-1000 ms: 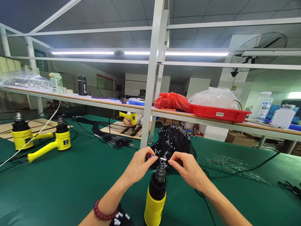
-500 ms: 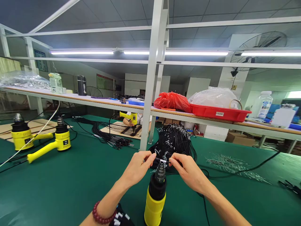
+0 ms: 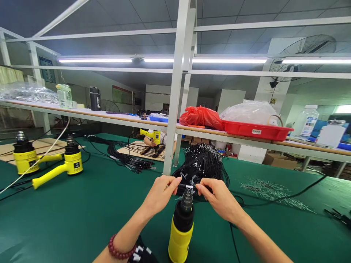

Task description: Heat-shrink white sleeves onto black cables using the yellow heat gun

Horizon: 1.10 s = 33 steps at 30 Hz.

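Observation:
A yellow and black heat gun (image 3: 181, 228) stands upright on the green table (image 3: 82, 219), nozzle up, close in front of me. My left hand (image 3: 160, 193) and my right hand (image 3: 218, 199) each pinch one end of a thin black wire with a short white sleeve (image 3: 189, 187), stretched level just above the nozzle. Behind my hands lies a big bundle of black wires (image 3: 203, 162).
Two more yellow heat guns (image 3: 70, 160) stand at the left. A white post (image 3: 174, 91) rises behind the bundle. The shelf holds a red tray (image 3: 256, 130), a red bag (image 3: 201, 117) and bottles. Another person's hand works a heat gun (image 3: 153, 137) beyond. Loose small pieces (image 3: 263, 186) lie at right.
My hands have drawn slightly closer together and a little nearer the nozzle; the sleeve stays over it. The view has shifted barely.

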### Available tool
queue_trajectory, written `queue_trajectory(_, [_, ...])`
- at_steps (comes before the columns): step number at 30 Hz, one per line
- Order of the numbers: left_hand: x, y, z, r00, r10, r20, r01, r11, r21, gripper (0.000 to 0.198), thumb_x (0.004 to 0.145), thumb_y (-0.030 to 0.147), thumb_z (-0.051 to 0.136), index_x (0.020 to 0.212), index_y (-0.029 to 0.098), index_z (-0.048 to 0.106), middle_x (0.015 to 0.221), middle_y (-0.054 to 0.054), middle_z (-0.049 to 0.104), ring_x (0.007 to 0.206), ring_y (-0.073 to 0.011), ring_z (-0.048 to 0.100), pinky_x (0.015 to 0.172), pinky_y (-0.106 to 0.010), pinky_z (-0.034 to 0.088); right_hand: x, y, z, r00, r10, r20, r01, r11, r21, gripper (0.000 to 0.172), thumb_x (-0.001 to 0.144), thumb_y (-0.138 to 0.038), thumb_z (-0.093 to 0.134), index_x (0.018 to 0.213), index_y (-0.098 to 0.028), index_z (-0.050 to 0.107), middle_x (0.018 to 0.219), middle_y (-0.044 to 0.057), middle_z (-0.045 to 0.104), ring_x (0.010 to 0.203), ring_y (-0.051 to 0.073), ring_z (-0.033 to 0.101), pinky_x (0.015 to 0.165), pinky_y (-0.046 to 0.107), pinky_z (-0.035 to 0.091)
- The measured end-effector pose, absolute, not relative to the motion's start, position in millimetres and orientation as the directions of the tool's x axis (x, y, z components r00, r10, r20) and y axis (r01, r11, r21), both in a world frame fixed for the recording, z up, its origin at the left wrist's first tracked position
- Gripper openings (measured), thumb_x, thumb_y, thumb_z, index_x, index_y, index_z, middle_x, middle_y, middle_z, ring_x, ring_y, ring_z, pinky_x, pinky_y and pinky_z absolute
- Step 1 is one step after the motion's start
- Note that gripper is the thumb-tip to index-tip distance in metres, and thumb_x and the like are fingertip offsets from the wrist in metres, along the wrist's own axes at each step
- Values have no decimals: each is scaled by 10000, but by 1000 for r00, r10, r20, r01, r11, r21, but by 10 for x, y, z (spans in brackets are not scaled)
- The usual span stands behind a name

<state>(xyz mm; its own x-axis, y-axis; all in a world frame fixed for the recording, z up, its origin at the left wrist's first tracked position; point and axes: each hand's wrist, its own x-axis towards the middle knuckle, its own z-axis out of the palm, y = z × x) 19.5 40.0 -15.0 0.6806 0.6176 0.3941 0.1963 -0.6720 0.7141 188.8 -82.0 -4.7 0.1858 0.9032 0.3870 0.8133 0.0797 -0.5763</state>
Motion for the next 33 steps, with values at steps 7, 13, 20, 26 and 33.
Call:
queue_trajectory(7, [168, 364, -68, 675, 615, 408, 123, -638, 760, 258, 859, 431, 492, 766, 195, 535, 756, 3, 534, 703, -160, 435, 618, -250, 340, 1880, -795, -73, 221, 869, 442, 797, 100, -596, 266, 913, -356, 513, 707, -191, 548, 638, -22, 547, 585, 130, 441, 527, 235, 292])
queue_trajectory(13, [191, 404, -94, 692, 619, 371, 186, -650, 737, 566, 930, 546, 323, 500, 190, 416, 495, 34, 381, 512, -126, 368, 535, -261, 267, 1855, -796, -28, 189, 905, 381, 812, 74, -579, 407, 961, -363, 406, 611, -194, 527, 525, -37, 444, 498, 114, 366, 487, 239, 251])
queue_trajectory(20, [181, 391, -102, 687, 607, 399, 135, -647, 751, 426, 897, 487, 430, 610, 183, 512, 607, 21, 487, 598, -139, 415, 568, -255, 298, 1866, -782, -63, 206, 889, 410, 809, 81, -582, 337, 939, -357, 460, 653, -189, 521, 577, -36, 486, 544, 116, 388, 514, 241, 258])
queue_trajectory(26, [171, 367, -78, 675, 622, 398, 147, -641, 753, 338, 893, 452, 456, 702, 188, 546, 690, 9, 558, 643, -149, 456, 571, -252, 321, 1880, -778, -87, 233, 874, 427, 778, 95, -621, 295, 922, -367, 491, 683, -194, 502, 615, -34, 497, 575, 124, 399, 527, 241, 279])
queue_trajectory(33, [190, 401, -132, 701, 606, 375, 176, -657, 733, 577, 953, 523, 307, 508, 185, 452, 508, 14, 492, 522, -135, 450, 558, -260, 310, 1872, -823, -22, 198, 897, 396, 793, 91, -603, 384, 954, -386, 426, 661, -181, 564, 585, -33, 483, 547, 118, 370, 523, 252, 261])
